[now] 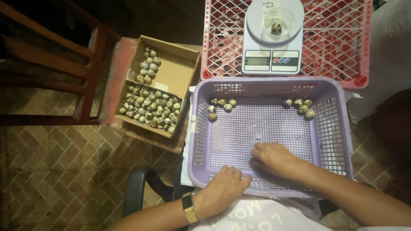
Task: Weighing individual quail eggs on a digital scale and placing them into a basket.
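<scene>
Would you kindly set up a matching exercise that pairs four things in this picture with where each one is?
Things:
1. Single speckled egg
2. Large heap of speckled eggs
3. Left hand
4. Right hand

Places:
A. On the near rim of the purple basket
B. In the cardboard box
C. Flat on the mesh floor inside the basket
D. On the white kitchen scale, which sits on the red crate

Right pairs: 1-D, 2-B, 3-A, 4-C
</scene>
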